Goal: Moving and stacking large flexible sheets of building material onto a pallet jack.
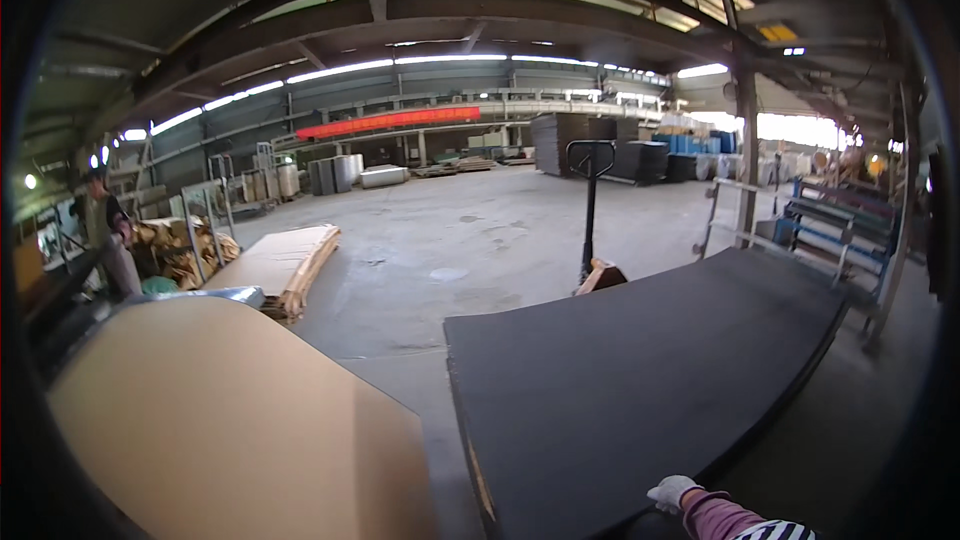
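Observation:
My right hand [674, 492], in a pale glove below a purple cuff and a striped sleeve, is at the near edge of a stack of large black sheets [640, 380]. Its fingers look closed on the rim of the top sheet; their undersides are hidden. The stack lies flat, and its layered side shows on the left. My left hand is out of view. Across a narrow gap to the left is a large tan board [230, 420], smooth and flat, with a darker band along its right side.
A pallet jack [590, 210] stands behind the black stack, handle upright. Brown sheets [275, 260] are piled at the left, near a person [112, 235]. A metal rail frame [735, 210] and a post [747, 140] stand at the right. Dark stacks [640, 160] stand farther back.

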The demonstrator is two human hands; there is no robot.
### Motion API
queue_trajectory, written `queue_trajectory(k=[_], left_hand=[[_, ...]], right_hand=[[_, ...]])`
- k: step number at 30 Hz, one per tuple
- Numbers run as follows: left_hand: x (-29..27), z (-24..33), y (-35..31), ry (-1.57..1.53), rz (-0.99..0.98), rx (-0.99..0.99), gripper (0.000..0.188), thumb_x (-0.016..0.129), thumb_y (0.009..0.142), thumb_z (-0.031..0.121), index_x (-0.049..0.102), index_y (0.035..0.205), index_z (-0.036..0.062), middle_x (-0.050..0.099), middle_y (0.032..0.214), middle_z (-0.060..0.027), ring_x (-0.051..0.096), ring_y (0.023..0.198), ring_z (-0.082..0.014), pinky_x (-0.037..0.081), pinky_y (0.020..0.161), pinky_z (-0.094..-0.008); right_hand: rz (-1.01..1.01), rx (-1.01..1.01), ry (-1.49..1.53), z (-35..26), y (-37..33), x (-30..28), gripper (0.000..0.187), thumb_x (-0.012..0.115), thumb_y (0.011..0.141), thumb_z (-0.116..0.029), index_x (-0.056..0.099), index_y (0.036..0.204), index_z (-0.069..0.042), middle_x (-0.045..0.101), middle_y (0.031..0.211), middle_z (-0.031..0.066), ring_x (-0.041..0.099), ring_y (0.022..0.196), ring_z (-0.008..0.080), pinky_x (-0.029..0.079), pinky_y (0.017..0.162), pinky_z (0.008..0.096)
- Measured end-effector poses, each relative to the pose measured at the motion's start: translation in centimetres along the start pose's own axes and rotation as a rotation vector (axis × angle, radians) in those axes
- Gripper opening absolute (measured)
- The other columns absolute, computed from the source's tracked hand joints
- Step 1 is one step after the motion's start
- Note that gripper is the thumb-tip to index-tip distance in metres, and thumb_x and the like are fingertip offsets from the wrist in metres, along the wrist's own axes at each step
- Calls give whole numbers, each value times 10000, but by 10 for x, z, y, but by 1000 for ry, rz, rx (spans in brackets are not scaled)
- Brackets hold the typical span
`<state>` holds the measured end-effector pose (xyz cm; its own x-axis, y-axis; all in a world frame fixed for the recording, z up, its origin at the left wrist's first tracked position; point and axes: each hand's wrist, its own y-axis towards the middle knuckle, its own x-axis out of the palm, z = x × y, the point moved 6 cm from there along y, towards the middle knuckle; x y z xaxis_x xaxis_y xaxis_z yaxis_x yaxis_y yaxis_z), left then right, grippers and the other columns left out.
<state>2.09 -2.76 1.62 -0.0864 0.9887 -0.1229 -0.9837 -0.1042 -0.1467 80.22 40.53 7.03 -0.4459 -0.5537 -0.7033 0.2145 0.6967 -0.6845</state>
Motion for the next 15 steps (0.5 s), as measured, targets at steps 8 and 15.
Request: queue_trajectory(k=[8,15], left_hand=[[128,453,-232,-236,-676,617,652,618,894,425,532,1298,-79,616,1241,-144,613,1061,-272,503,892,-419],[285,361,-602,340,-1611,1990,338,605,892,240,587,1142,13,605,1149,-130,599,1050,-243,500,922,-400]], right_hand=[[80,-171,296,17,-3,-36,336,542,869,-338,697,793,-49,696,731,98,672,630,234,536,639,358],[-109,-1497,1567,-72,-239,-180,562,702,858,-244,504,1342,-37,627,1116,97,596,965,172,482,839,309]])
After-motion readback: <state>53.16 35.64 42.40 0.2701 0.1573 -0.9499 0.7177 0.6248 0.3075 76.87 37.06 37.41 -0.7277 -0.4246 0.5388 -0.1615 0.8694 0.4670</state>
